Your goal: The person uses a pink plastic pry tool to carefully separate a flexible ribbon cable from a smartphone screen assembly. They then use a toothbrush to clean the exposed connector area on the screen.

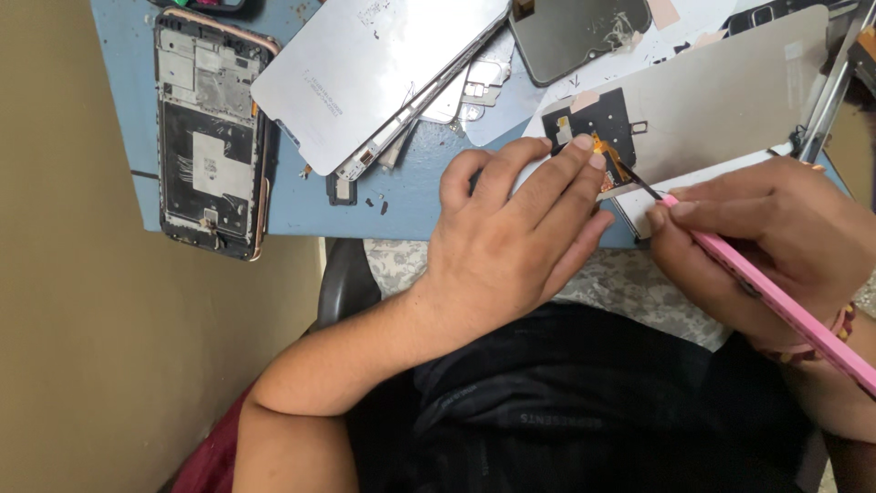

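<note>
Right hand (776, 237) closed in a pen-like grip around a pink-handled tool (785, 306), thin dark tip pointing up-left and meeting the orange flex cable (610, 162) on the back of a display panel (730, 100). Left hand (516, 242) spread flat, palm down, just left of the tool tip, holding nothing; index and middle fingertips (584, 143) pressing on the black patch (593, 123) of the panel right beside the cable (cable partly hidden under those fingers). Panel lying face down, silvery back up, at the near edge of a blue table (119, 55), reaching up and right from both hands, so the cable sits between the left fingertips and the right hand's knuckles.

Farther left, well apart from the hands: an opened phone frame (212, 137) with rose-gold rim, innards exposed, upright along the table's left side. Between it and the hands, another silvery panel back (365, 68) tilted over a stack of metal frames, with small dark parts (342, 189) and screws loose below. At top centre, a dark phone back cover (575, 32).
</note>
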